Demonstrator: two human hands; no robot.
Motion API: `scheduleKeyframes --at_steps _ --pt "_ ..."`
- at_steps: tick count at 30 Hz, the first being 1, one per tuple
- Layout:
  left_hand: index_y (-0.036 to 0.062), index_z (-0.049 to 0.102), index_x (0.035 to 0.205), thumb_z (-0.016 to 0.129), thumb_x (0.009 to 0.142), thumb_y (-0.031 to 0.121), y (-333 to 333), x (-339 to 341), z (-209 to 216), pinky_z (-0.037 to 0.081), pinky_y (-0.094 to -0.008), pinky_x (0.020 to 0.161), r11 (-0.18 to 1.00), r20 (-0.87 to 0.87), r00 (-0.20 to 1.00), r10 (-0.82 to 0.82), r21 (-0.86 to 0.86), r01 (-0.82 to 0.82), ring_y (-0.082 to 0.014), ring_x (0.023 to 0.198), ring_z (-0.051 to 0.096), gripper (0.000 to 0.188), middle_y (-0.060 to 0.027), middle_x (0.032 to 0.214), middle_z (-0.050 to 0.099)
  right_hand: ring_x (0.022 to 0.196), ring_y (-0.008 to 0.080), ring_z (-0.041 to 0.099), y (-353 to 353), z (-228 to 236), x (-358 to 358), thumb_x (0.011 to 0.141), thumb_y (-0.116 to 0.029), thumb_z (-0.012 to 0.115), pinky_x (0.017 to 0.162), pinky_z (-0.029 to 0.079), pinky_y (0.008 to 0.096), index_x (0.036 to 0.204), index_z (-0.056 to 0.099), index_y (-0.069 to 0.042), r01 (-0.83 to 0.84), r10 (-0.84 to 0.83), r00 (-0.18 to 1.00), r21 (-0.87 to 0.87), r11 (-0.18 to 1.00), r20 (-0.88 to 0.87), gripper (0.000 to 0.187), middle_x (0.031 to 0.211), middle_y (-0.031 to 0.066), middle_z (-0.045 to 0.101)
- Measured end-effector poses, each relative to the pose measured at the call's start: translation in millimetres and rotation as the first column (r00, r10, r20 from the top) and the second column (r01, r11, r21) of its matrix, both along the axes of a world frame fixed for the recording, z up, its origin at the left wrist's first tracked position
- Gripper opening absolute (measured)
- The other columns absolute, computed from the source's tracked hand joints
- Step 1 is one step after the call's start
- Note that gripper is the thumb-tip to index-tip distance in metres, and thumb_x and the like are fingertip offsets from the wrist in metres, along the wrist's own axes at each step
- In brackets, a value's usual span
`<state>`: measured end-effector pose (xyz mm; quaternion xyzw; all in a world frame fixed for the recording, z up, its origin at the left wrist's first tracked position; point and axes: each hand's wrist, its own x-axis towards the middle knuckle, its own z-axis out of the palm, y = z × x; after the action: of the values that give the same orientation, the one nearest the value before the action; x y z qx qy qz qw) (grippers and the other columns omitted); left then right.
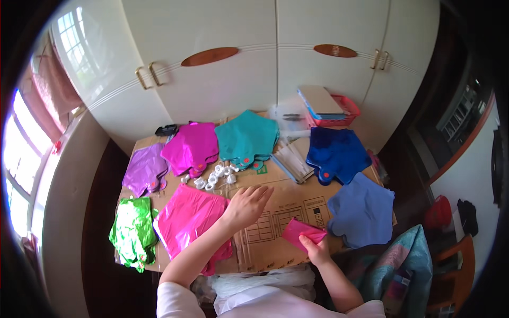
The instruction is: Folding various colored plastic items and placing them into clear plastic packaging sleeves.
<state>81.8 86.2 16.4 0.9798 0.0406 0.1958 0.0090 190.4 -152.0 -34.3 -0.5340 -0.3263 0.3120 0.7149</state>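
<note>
My right hand [316, 249] pinches a folded hot-pink foil balloon [303, 232] above the front of the cardboard, thumb on top. My left hand [248, 205] reaches across the middle of the cardboard, fingers stretched out and nothing visible in it; its palm side is hidden. Beneath my left forearm lies a stack of flat pink foil balloons [186, 213], partly covered by the arm. Just beyond my left hand is a cluster of small white rings or ribbon rolls [214, 178], too small to tell which.
Flat foil balloon stacks surround the cardboard [270, 252]: green [132, 228], lilac [144, 168], magenta [192, 147], teal [248, 139], dark blue [339, 153] and light blue [366, 211]. Paper packets [292, 160] and a red basket [350, 110] stand toward the white cabinets [222, 90].
</note>
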Motion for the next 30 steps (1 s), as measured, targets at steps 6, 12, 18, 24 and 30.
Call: scheduleKeyframes --at_steps 6,12,18,24,30 --pt "0.0075 0.051 0.123 0.067 0.078 0.023 -5.1 70.1 -28.9 0.045 -0.0403 0.087 0.988 0.068 0.998 -0.014 -0.154 0.025 -0.0285 0.105 0.056 0.05 -0.0109 0.117 0.055 0.088 0.0127 0.061 -3.0 -2.5 3.5 0.092 -0.016 0.061 0.08 0.047 0.0275 0.104 0.066 0.0 -0.001 0.005 0.996 -0.048 0.999 0.088 0.021 0.096 0.0051 0.068" --pt "0.0107 0.057 0.105 0.072 0.072 0.023 -1.3 95.2 -36.6 0.044 -0.0399 0.083 0.979 0.21 0.965 0.158 -0.158 -0.126 -0.0261 0.095 0.058 0.038 -0.0084 0.101 0.057 0.086 0.013 0.063 -3.8 -5.7 4.1 0.092 -0.016 0.061 0.077 0.048 0.0273 0.107 0.066 0.001 -0.003 0.01 0.993 -0.058 0.998 0.121 0.023 0.095 0.0066 0.069" --pt "0.0121 0.06 0.096 0.071 0.072 0.018 2.7 98.2 -36.0 0.042 -0.0356 0.082 1.0 0.292 0.956 0.023 -0.027 -0.016 -0.0201 0.093 0.058 0.026 -0.0019 0.102 0.061 0.083 0.013 0.063 -3.4 -6.3 4.8 0.091 -0.016 0.062 0.075 0.049 0.0275 0.107 0.066 0.0 -0.001 0.01 0.99 -0.066 0.998 0.14 0.023 0.092 0.0074 0.069" --pt "0.0124 0.061 0.091 0.068 0.075 0.017 12.4 99.4 -29.0 0.042 -0.0353 0.083 0.998 0.32 0.946 -0.054 0.042 0.042 -0.0181 0.093 0.06 0.018 -0.0013 0.098 0.062 0.082 0.013 0.063 -3.3 -7.7 3.8 0.091 -0.017 0.062 0.073 0.049 0.0273 0.106 0.067 0.0 0.006 0.005 0.991 -0.084 0.996 0.135 0.023 0.091 0.0076 0.07" --pt "0.0134 0.061 0.09 0.066 0.074 0.014 17.8 94.7 -27.9 0.042 -0.036 0.083 0.986 0.284 0.95 -0.133 0.14 0.096 -0.0166 0.093 0.059 0.017 -0.0008 0.096 0.062 0.082 0.0133 0.064 -3.8 -9.0 4.1 0.091 -0.016 0.063 0.074 0.049 0.0273 0.106 0.067 0.0 0.001 0.009 0.993 -0.083 0.997 0.117 0.023 0.091 0.0082 0.07"
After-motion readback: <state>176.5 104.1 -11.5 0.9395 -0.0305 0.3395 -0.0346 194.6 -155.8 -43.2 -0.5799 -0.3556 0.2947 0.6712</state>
